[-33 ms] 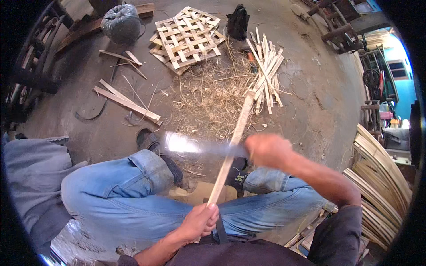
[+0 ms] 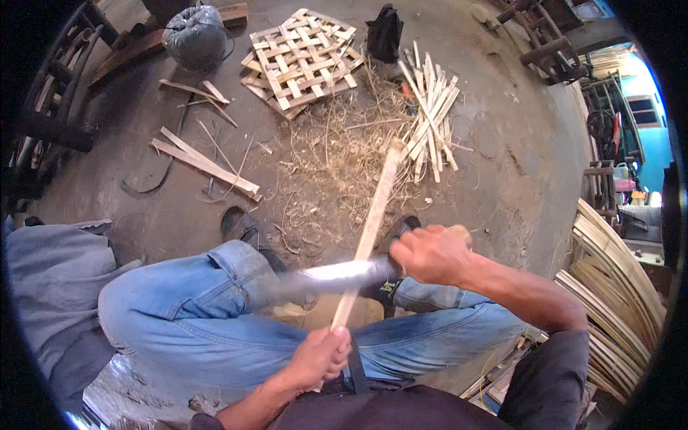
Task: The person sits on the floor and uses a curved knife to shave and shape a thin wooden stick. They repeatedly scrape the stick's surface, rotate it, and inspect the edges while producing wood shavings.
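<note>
My left hand [image 2: 320, 356] is closed round the near end of a pale bamboo strip [image 2: 378, 204], which slants up and away over the floor. My right hand [image 2: 433, 254] is wrapped round the handle of a large knife [image 2: 335, 274]; the handle's light end pokes out behind the fist. The broad blade, smeared by motion, crosses the strip above my lap and points left. Whether its edge bites into the strip I cannot tell.
Curly shavings [image 2: 330, 158] cover the floor ahead, beside a pile of cut strips [image 2: 433, 115]. Woven lattice panels [image 2: 304, 61] lie stacked beyond, near a black bag [image 2: 383, 36] and a grey stuffed sack [image 2: 195, 39]. Long split lengths [image 2: 609, 287] are heaped at the right.
My right hand and the knife have come down along the strip toward me. The strip's far end has swung slightly left. My left hand keeps its place.
</note>
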`<act>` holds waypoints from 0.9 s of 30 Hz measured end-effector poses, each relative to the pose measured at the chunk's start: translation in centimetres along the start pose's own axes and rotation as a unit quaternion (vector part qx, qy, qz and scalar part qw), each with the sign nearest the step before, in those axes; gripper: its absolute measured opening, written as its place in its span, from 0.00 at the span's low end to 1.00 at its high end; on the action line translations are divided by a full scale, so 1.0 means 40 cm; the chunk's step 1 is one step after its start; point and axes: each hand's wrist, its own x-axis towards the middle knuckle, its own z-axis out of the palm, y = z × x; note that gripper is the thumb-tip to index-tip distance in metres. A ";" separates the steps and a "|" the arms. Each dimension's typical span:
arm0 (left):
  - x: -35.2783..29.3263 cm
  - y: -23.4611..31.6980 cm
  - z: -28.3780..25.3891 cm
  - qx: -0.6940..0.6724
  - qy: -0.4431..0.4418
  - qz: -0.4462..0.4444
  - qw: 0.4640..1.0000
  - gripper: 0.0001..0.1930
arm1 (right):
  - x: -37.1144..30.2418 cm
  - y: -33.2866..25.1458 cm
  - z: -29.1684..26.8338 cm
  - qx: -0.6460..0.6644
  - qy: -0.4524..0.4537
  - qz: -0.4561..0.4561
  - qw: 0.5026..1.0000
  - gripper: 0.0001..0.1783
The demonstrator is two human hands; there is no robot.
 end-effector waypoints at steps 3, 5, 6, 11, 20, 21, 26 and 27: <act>-0.053 -0.005 -0.028 -0.014 -0.002 0.018 1.000 0.20 | -0.092 0.285 0.091 -0.064 0.004 0.232 0.971 0.10; -0.065 -0.001 -0.064 -0.025 0.031 -0.001 0.999 0.20 | -0.200 0.463 0.067 -0.053 0.104 0.357 0.927 0.09; -0.067 0.001 -0.073 -0.039 0.063 -0.007 0.997 0.20 | -0.231 0.529 0.057 -0.040 0.152 0.392 0.906 0.06; -0.026 -0.004 -0.065 -0.046 0.013 0.037 0.998 0.19 | -0.098 0.130 0.075 0.058 0.105 0.209 0.970 0.05; 0.018 0.022 -0.059 0.011 0.004 -0.006 1.000 0.20 | 0.036 0.172 0.119 0.498 0.327 0.425 0.681 0.16; 0.041 0.026 -0.059 0.022 -0.001 -0.008 1.000 0.20 | 0.069 0.110 0.121 0.643 0.336 0.408 0.554 0.17; 0.107 0.044 -0.031 0.105 0.026 0.057 0.993 0.23 | 0.161 0.063 0.144 0.692 0.298 0.371 0.543 0.15; 0.107 0.047 -0.023 0.124 0.056 0.093 0.986 0.26 | 0.164 0.083 0.144 0.681 0.331 0.381 0.531 0.15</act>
